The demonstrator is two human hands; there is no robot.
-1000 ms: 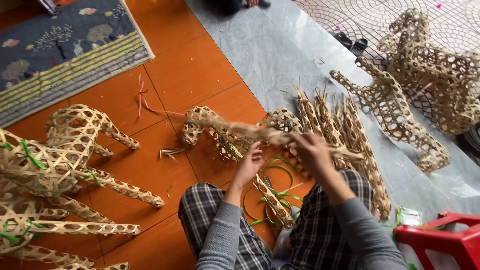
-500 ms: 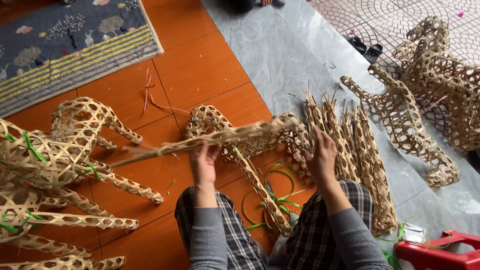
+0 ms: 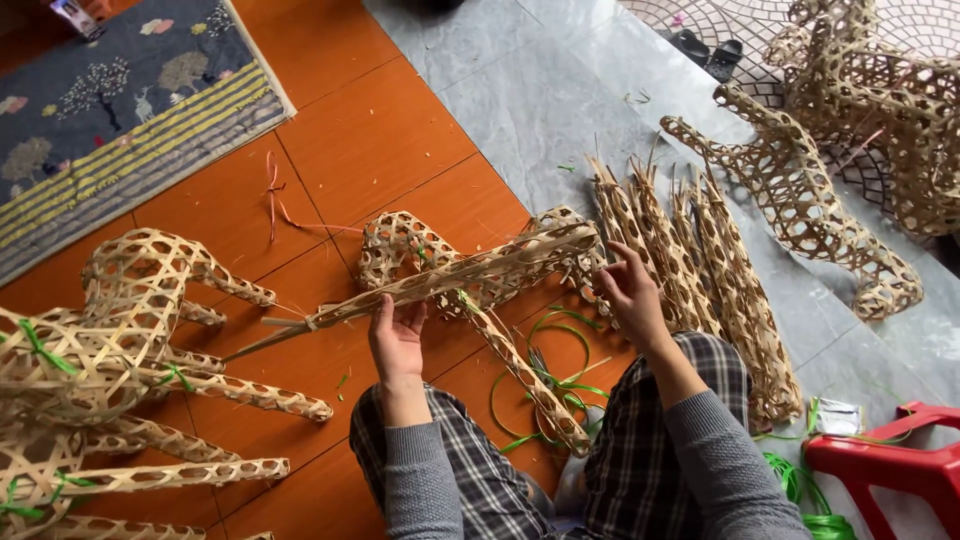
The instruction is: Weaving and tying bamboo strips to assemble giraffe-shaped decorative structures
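With the left hand clamped on the long tapered woven bamboo tube and the right hand loosely curled at its wide end, the strips could fray apart.

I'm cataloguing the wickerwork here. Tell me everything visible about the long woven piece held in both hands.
The long woven piece is a slender tube of pale, open-lattice strips that look like bamboo. It tapers to a bare pointed tip low on the left and widens toward the upper right. It lies tilted above the orange tiled floor. The left hand cups it from below near mid-length; the right hand is at its wide end.
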